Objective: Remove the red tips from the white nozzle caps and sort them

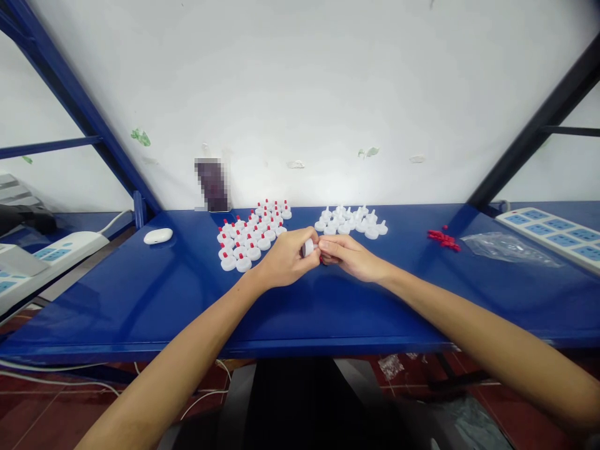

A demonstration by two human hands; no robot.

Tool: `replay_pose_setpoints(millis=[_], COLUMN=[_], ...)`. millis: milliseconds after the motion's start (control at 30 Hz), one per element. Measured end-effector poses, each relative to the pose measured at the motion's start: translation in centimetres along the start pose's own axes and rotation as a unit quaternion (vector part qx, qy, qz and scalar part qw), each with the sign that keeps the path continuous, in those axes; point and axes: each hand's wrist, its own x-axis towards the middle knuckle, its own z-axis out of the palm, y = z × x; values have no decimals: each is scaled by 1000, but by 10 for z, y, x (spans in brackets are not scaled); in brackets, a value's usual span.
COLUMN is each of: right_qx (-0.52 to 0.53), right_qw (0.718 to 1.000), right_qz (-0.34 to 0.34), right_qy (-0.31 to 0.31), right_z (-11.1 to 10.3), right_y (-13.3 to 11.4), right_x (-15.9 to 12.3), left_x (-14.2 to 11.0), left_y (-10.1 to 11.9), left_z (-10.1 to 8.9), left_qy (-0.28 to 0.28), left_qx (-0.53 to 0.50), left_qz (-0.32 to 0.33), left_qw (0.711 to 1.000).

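My left hand (288, 257) is closed around a white nozzle cap (308, 247), held on its side with the open end toward me. My right hand (349, 255) meets it at the nozzle end, thumb and fingers pinched together. A bit of red shows under the right fingers, likely small red tips; the pinch itself is hidden. Left of my hands stand rows of white caps with red tips (253, 234) on their nozzles. Behind and to the right is a group of white caps with bare nozzles (344, 220). Loose red tips (444, 239) lie in a small pile farther right.
A clear plastic bag (509, 249) lies beside the red pile. A white earbud case (158, 236) is at the blue table's (187, 300) left. A pixelated phone-like object (214, 184) leans on the wall. Power strips (555, 231) flank the table.
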Motion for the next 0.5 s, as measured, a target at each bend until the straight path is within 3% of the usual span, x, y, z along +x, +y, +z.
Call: replay_pose_setpoints(millis=[67,167,233,367,500], right_qx=[-44,-145,-209,-300,-344], right_qw=[999,988,976,953,938], right_qz=[-12,-41,-51,-31,-24], right_qy=[10,25,33,39,48], right_z=[2,4,4,-1,-3], right_y=[-3,-6,-5,-1,-1], right_x=[-1,-3,-5,-8,-9], left_x=[2,3,2,0,2], left_y=[-2,-9,-13,-18,-18], left_z=[3,8,9,8,7], left_qy=[-25,-70,-56,28,78], left_qx=[-119,-269,-268,-189,-225], left_qz=[-57,-104,-111,-88,-71], left_qw=[991,955,955,978,969])
